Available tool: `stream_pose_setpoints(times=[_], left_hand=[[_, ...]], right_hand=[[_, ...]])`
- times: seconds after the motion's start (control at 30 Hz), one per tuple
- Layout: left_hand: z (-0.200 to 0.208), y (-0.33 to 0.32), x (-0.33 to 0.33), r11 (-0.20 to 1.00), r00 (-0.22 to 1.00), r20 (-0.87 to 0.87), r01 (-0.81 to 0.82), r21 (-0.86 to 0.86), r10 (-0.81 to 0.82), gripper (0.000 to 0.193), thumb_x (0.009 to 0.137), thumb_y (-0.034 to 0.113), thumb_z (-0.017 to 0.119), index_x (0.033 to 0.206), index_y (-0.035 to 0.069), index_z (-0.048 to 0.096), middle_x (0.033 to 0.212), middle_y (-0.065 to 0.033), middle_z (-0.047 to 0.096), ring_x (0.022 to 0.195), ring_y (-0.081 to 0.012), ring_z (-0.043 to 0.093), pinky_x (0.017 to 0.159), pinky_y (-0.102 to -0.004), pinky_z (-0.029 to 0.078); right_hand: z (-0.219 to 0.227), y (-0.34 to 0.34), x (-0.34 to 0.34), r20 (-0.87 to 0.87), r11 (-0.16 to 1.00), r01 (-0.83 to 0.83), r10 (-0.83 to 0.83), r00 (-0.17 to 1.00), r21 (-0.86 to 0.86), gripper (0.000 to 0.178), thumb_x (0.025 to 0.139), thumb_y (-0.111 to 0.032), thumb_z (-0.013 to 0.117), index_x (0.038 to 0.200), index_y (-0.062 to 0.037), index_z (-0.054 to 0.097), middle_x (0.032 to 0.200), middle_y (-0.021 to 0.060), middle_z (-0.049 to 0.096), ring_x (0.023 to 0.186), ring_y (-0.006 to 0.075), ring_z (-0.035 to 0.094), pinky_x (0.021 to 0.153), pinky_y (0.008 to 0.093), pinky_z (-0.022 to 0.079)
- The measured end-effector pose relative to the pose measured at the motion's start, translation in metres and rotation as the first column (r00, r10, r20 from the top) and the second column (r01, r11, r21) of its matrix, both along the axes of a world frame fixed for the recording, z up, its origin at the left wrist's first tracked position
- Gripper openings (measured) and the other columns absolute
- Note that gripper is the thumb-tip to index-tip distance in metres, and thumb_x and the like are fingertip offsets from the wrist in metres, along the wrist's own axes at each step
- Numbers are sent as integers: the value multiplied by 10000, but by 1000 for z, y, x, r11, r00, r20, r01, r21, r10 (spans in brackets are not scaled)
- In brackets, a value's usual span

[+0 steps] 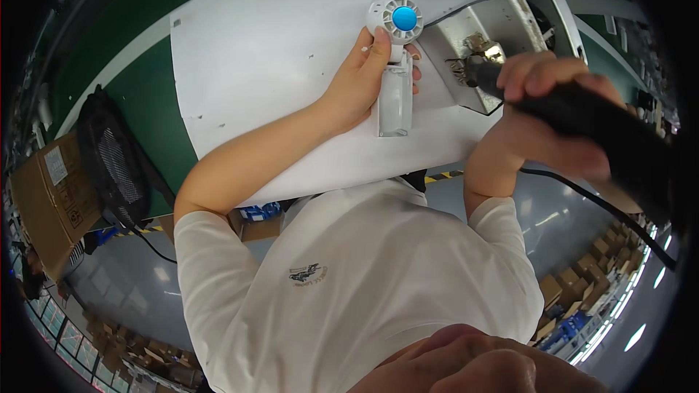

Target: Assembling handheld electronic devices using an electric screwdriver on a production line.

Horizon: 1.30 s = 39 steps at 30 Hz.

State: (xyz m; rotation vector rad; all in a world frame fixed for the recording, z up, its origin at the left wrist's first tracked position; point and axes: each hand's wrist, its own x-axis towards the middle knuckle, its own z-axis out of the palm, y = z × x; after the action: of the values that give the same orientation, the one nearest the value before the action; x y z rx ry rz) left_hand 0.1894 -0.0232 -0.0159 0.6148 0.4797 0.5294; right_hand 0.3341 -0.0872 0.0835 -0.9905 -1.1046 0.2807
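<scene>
My left hand is closed around the neck of a white handheld fan. The fan's round slotted head, with a blue disc at its centre, points away from me. Its handle lies toward me and shows an open hollow inside. In my right hand is a black corded electric screwdriver, held slanting with fingers wrapped over its body. The screwdriver's tip reaches into an open metal screw feeder, close to a shiny metal part there. Whether it touches that part I cannot tell.
A white sheet covers the green bench. The black cord hangs at my right. On the left are a black mesh-sided bag and a cardboard box. More cardboard boxes stand on the floor behind.
</scene>
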Motion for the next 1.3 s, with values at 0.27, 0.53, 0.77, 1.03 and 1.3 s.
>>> stream_pose_setpoints(times=[0.27, 0.53, 0.77, 1.03, 1.3], left_hand=[[-6, 7, -1, 999, 999, 14, 40, 32, -40, 424, 1012, 441, 338, 1269, 106, 362, 1053, -74, 567, 857, -153, 586, 753, -312, 526], [-6, 2, 1, 999, 1000, -6, -18, 26, 18, 412, 1009, 446, 356, 1217, 101, 441, 1044, -62, 598, 789, -133, 593, 712, -270, 516], [-10, 3, -3, 999, 999, -27, -18, 34, 19, 419, 1005, 457, 363, 1211, 101, 442, 1027, -65, 597, 781, -124, 588, 720, -266, 512], [-13, 6, -4, 999, 999, 22, 30, 14, -30, 419, 1005, 435, 375, 1266, 108, 379, 1068, -77, 575, 833, -143, 579, 716, -289, 536], [-3, 7, -1, 1000, 999, -28, 19, 11, -19, 452, 999, 455, 373, 1290, 110, 338, 1098, -90, 572, 902, -166, 594, 739, -310, 535]], right_hand=[[-25, 16, -6, -142, 900, -387, 418, 897, 202, 834, 759, -851, 342, 1152, -134, 505, 695, 86, 507, 481, 180, 463, 405, 334, 402], [-41, 31, -6, -104, 894, -413, 433, 895, 172, 836, 761, -859, 312, 1120, -130, 510, 670, 72, 500, 458, 163, 450, 386, 305, 384], [-55, 41, -11, -209, 894, -411, 442, 872, 177, 809, 781, -845, 295, 1089, -124, 494, 630, 60, 488, 424, 156, 428, 373, 298, 391], [-60, 50, -22, -130, 849, -476, 511, 850, 230, 808, 781, -844, 296, 1089, -117, 467, 623, 58, 485, 415, 151, 422, 358, 290, 389], [-4, 8, 4, 73, 927, -341, 334, 940, 156, 845, 773, -848, 314, 1114, -97, 500, 636, 87, 501, 438, 198, 464, 379, 334, 410]])
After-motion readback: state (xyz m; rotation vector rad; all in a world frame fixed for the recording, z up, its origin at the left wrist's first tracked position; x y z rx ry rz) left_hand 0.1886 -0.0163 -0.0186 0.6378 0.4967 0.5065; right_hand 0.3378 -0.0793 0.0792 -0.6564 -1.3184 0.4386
